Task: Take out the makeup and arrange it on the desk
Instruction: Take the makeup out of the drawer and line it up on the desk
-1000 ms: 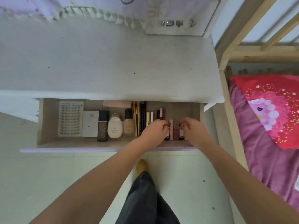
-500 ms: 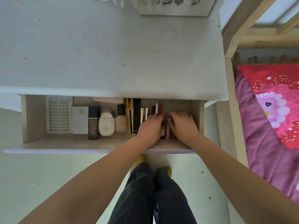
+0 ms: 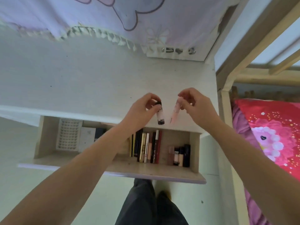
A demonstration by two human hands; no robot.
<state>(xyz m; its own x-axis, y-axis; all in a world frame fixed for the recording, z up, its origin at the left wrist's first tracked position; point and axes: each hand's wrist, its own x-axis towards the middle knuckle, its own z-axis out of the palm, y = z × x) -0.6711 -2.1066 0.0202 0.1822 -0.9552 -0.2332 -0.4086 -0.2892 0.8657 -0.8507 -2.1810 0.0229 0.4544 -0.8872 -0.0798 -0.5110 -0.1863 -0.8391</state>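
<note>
My left hand (image 3: 142,109) pinches a small white tube with a black cap (image 3: 159,116) by its top, above the desk's front edge. My right hand (image 3: 197,104) pinches a pale pink tube (image 3: 176,112) the same way, just to the right. Both tubes hang upright over the white desk (image 3: 97,82). Below, the open drawer (image 3: 154,173) holds a row of pencils and slim tubes (image 3: 146,146) and a few short bottles (image 3: 179,155) at the right end. My left forearm hides the drawer's middle.
A clear lash tray (image 3: 68,135) and a white box (image 3: 86,138) lie at the drawer's left. A lilac cloth (image 3: 113,18) hangs over the desk's back. A wooden bed frame (image 3: 227,88) and pink bedding (image 3: 272,132) stand close on the right.
Both hands have risen out of the drawer's right end, each bringing up one tube to above the desk's front edge. The view has tilted upward.
</note>
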